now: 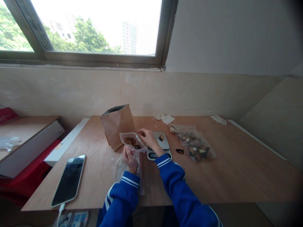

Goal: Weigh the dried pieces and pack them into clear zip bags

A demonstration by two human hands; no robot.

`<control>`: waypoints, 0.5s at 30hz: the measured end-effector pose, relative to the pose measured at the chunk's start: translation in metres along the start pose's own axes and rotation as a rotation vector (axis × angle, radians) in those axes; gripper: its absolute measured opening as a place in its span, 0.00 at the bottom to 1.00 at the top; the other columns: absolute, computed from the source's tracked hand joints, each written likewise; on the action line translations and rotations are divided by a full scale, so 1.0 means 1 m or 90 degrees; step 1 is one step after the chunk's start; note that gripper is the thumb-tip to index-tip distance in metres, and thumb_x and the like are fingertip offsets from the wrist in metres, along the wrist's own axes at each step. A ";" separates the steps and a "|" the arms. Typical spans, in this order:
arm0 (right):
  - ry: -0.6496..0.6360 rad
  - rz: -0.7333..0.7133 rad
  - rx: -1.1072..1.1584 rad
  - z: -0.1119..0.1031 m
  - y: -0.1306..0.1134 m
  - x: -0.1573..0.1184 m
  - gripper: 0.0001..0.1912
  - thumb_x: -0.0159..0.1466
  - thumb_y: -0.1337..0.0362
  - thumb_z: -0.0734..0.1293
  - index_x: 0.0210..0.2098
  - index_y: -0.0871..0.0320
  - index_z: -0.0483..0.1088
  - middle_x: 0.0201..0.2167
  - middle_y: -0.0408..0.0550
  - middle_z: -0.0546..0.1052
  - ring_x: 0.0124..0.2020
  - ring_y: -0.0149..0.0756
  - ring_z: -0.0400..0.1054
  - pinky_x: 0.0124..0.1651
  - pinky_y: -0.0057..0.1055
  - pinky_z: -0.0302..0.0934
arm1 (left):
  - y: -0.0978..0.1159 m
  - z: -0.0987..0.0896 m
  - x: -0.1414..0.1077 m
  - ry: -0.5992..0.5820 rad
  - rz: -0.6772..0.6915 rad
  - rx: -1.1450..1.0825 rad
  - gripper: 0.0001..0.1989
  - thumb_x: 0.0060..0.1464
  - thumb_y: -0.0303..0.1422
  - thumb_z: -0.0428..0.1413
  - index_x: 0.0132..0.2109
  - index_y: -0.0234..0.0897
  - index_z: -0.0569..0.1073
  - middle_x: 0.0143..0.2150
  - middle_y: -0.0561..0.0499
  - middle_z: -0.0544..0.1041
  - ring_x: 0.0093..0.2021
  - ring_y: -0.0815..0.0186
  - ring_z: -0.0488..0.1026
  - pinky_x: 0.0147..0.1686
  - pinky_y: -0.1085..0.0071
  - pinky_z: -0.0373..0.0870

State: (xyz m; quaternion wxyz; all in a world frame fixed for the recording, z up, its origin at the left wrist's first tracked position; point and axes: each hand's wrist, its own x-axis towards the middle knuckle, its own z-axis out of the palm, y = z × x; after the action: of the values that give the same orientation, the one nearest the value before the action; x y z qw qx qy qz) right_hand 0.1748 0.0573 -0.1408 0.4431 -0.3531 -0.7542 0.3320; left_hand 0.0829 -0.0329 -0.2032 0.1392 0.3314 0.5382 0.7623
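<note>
We've got the pouch (140, 144) up off the table (213, 186), tilted, dark pieces (132, 143) inside. Our left hand (130, 159) grips it by the lower edge, fingers closed on the plastic. Our right hand (147, 137) is at the pouch's right side, fingers bent; can't tell whether they're pinching anything. Its wrist crosses the left part of the scale (165, 143). One chunk (161, 137) sits on the scale's plate; readout not legible. Dark bit (179, 151) on the table, right of the scale, then filled bags (201, 152) overlapping. Paper sack (117, 126) upright behind the pouch. Phone (69, 181) far left, cable (61, 210) plugged in.
</note>
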 end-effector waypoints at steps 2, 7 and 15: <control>0.078 0.010 0.012 -0.011 -0.014 0.004 0.10 0.61 0.62 0.66 0.40 0.59 0.74 0.37 0.50 0.79 0.36 0.36 0.72 0.41 0.33 0.66 | 0.000 0.001 0.000 -0.008 -0.013 -0.029 0.21 0.63 0.45 0.44 0.24 0.40 0.56 0.19 0.57 0.57 0.20 0.70 0.55 0.22 0.73 0.56; 0.014 -0.024 0.098 -0.018 -0.057 0.004 0.15 0.62 0.58 0.67 0.46 0.57 0.73 0.38 0.47 0.79 0.36 0.32 0.72 0.41 0.29 0.66 | 0.001 0.004 0.001 -0.047 -0.008 -0.066 0.22 0.62 0.46 0.46 0.23 0.40 0.58 0.19 0.57 0.58 0.21 0.70 0.57 0.22 0.72 0.57; 0.217 0.016 -0.229 -0.039 0.016 -0.028 0.12 0.65 0.66 0.60 0.42 0.58 0.75 0.42 0.54 0.73 0.47 0.42 0.67 0.53 0.40 0.61 | 0.003 0.003 0.002 -0.035 -0.023 -0.070 0.22 0.62 0.46 0.47 0.23 0.40 0.58 0.20 0.57 0.58 0.21 0.69 0.56 0.23 0.72 0.56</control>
State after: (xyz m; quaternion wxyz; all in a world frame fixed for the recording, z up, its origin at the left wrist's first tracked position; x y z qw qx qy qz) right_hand 0.2234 0.0502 -0.1507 0.4898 -0.4863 -0.7112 0.1333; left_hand 0.0843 -0.0310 -0.1991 0.1859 0.3345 0.4971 0.7787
